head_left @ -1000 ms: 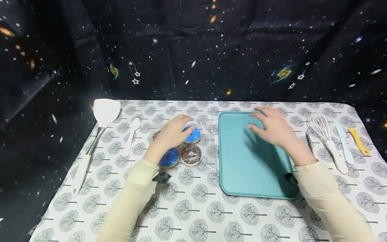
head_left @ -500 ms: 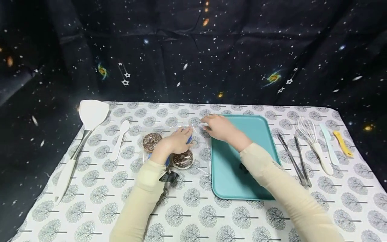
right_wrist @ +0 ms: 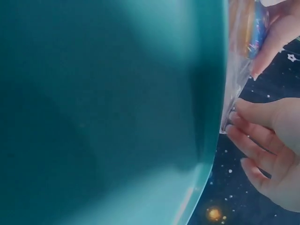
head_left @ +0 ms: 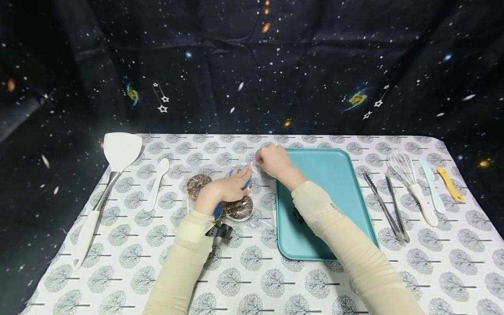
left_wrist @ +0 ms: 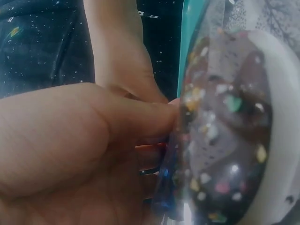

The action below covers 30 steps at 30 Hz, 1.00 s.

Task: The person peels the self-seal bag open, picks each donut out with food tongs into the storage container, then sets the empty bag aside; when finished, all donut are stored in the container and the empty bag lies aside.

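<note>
A clear plastic bag (head_left: 260,215) holding chocolate and blue donuts lies left of the tray. My left hand (head_left: 225,188) rests across it with fingers spread, over a blue donut (head_left: 248,181). One chocolate donut (head_left: 198,185) shows left of that hand, and another, sprinkled donut (left_wrist: 229,126) fills the right of the left wrist view. A second blue donut (head_left: 218,211) is mostly hidden under the wrist. At the bag's far right corner, my right hand (head_left: 274,162) pinches the plastic between thumb and fingertips, as the right wrist view shows.
The teal tray (head_left: 323,175) lies under my right forearm. To its right are tongs (head_left: 387,210), a whisk (head_left: 413,188), a pale blue spreader (head_left: 432,186) and a yellow-handled tool (head_left: 450,183). At left lie a white spoon (head_left: 157,183) and a large white spatula (head_left: 122,151).
My right hand has come left from above the tray to the bag's corner and taken a pinch of it. My left hand has settled lower onto the donuts. The head view has shifted slightly.
</note>
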Motion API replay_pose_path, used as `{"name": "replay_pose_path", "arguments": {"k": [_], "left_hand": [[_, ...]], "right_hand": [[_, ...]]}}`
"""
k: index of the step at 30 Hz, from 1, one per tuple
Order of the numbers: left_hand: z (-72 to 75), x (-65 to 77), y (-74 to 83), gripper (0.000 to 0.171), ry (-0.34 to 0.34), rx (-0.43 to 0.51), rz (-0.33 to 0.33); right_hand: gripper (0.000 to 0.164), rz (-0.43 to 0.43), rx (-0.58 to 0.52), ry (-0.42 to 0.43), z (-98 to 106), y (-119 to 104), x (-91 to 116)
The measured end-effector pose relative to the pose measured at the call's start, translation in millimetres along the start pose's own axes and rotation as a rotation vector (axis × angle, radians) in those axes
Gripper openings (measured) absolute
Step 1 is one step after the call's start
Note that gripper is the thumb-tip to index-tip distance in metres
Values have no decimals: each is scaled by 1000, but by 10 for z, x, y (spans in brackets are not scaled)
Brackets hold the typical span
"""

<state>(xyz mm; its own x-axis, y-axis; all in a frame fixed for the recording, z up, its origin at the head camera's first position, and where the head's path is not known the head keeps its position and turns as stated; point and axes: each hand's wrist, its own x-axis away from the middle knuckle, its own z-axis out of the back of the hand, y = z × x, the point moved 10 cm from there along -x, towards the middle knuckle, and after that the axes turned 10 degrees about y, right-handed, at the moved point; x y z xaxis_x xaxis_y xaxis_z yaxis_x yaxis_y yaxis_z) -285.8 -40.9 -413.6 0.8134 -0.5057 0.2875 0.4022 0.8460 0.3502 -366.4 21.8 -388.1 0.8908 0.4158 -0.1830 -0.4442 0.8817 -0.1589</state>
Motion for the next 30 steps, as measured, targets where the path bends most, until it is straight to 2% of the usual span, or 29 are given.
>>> {"name": "replay_pose_path", "arguments": {"k": [5,14,18,23,27,30], "left_hand": [[-15,-26,26,63,8,23,-2],[-18,-21,-6,64,13,29,23],[15,8,-35,65,22,16,24],[27,22,-34,65,16,27,15],[19,8,-38,64,15,20,16],[14,-4,-30,64,16,19,14]], "right_hand": [[14,-15,69,31,-6,76,21],[13,27,-1,71,79,248,194],[13,77,-6,99,112,187,234],[28,121,15,146,151,8,279],[28,162,47,138,136,-163,324],[25,158,76,120,105,-216,342]]}}
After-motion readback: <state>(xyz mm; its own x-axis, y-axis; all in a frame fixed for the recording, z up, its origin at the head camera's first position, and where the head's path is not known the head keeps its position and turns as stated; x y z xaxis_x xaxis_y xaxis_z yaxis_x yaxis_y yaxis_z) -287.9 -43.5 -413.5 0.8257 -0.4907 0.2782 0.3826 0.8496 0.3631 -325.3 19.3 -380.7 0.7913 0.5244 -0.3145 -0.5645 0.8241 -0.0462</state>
